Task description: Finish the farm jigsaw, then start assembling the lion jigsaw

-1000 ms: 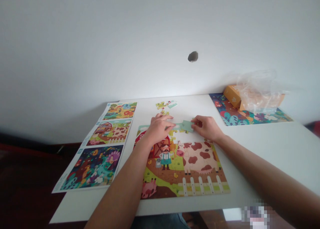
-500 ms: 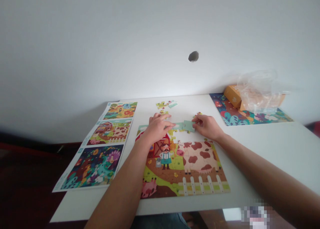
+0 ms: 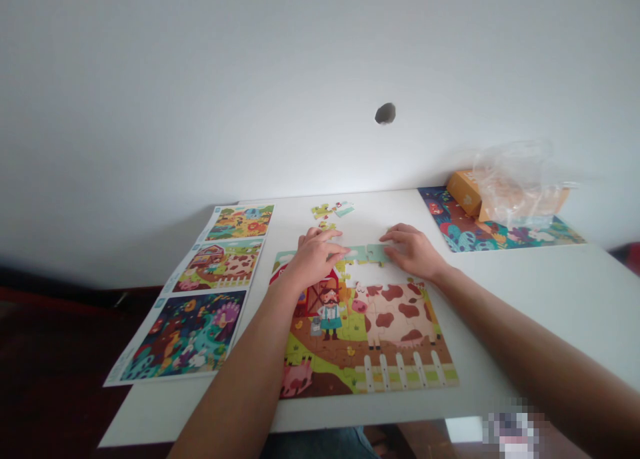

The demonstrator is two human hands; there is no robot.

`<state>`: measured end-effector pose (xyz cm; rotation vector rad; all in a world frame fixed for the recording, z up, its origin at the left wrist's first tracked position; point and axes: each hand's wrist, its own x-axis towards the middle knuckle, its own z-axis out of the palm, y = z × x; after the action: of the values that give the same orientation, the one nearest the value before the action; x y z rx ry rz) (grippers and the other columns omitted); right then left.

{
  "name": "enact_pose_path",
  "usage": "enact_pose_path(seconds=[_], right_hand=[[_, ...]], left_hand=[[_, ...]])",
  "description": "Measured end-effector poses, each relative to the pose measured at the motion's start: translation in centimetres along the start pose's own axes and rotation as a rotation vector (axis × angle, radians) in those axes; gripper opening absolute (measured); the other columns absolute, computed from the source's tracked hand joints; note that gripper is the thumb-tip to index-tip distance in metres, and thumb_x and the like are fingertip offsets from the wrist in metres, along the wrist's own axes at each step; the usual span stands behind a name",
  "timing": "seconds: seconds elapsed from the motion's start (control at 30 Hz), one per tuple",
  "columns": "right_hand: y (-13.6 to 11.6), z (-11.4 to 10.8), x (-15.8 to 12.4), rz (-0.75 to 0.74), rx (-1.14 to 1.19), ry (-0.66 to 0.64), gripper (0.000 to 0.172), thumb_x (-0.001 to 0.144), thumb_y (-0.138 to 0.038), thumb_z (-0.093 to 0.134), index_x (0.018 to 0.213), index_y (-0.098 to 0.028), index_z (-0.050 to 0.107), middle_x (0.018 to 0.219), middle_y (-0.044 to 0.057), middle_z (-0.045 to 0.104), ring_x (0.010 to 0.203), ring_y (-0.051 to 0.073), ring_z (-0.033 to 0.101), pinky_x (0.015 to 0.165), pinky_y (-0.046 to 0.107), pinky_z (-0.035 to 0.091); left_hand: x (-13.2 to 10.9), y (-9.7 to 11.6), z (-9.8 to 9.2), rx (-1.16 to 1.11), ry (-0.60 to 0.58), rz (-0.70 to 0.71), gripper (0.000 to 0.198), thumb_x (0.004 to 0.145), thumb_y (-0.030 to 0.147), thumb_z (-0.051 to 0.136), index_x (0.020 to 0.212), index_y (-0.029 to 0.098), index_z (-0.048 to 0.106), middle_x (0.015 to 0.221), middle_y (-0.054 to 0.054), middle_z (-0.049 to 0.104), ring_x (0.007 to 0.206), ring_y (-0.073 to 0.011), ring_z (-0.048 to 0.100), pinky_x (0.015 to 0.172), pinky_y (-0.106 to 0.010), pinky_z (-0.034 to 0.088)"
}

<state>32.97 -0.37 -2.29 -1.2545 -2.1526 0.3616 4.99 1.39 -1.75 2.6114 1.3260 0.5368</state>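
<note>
A farm jigsaw puzzle (image 3: 345,339), partly joined, lies on the table and shows a barn, a farmer, a cow and a white fence. A gap of bare table shows above the cow. My left hand (image 3: 320,255) rests at the puzzle's top edge, over the barn, with fingers stretched out and apart. At the right end of the top row lies a pale blue-green puzzle piece (image 3: 377,253). My right hand (image 3: 413,252) is over this piece's right side, thumb and fingers apart, the thumb touching it. Loose puzzle pieces (image 3: 344,209) lie beyond my left hand.
On the left lies a sheet with three printed pictures (image 3: 215,265). At the back right, an orange box (image 3: 465,192) and a clear plastic bag (image 3: 520,189) sit on a dark, colourful puzzle board (image 3: 500,239). A white wall (image 3: 300,112) with a hole rises behind the table.
My right hand has loosened its pinch on the pale blue-green puzzle piece and spread its fingers. The piece has moved slightly up, level with the top row. My left hand has stayed put.
</note>
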Motion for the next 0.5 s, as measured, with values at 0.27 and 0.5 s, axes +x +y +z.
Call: enact_pose_path(seconds=[0.27,0.5], right_hand=[[-0.3,-0.12,0.09,-0.171,0.055,-0.138,0.032,0.081,-0.031,0.07,0.11,-0.02,0.07,0.11,0.012,0.065,0.1,0.026,0.061,0.095,0.046,0.046],[-0.19,-0.09,0.17,-0.202,0.008,-0.136,0.029,0.082,-0.032,0.07,0.108,-0.02,0.072,0.11,0.011,0.066,0.097,0.026,0.06,0.094,0.047,0.045]], left_hand=[[-0.02,-0.03,0.01,-0.006,-0.009,-0.007,0.022,0.093,0.032,0.06,0.107,0.04,0.075,0.131,0.001,0.062,0.113,-0.0271,0.047,0.096,-0.045,0.037],[0.02,0.32,-0.36,-0.006,-0.026,-0.024,0.023,0.093,0.03,0.06,0.107,0.04,0.075,0.131,0.001,0.061,0.113,-0.0267,0.047,0.097,-0.045,0.038]])
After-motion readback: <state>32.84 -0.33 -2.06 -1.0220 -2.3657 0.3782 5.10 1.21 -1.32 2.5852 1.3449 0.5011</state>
